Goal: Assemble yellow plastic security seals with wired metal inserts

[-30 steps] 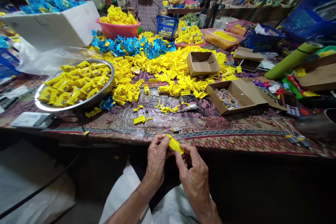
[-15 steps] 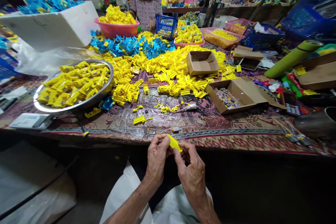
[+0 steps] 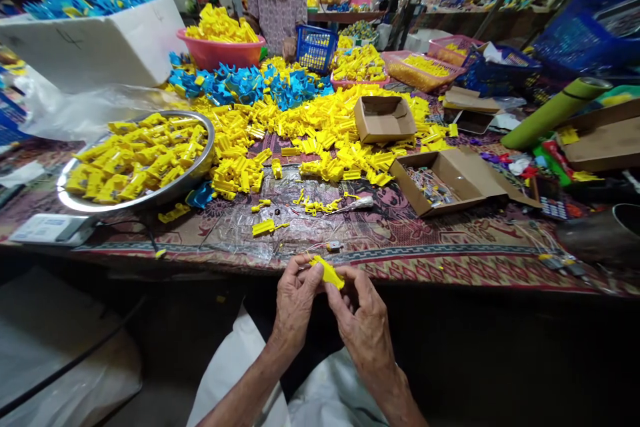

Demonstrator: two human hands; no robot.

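Left hand [image 3: 293,307] and right hand [image 3: 367,323], fingers curled nearly closed, both pinch a yellow part [image 3: 329,273], its long axis slanting far-left to near-right between them.

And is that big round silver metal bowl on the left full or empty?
Full. The big silver metal bowl holds a thick heap of yellow plastic pieces, and they hide its bottom.

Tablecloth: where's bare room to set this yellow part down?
Widest, past the right hand: mostly bare cloth between the small motor and the wired parts at right, in front of the flapped box. Smaller: between the black cord and clear plastic, in front of the blue piece. Crowded: farther back, under the yellow heap and blue heap.
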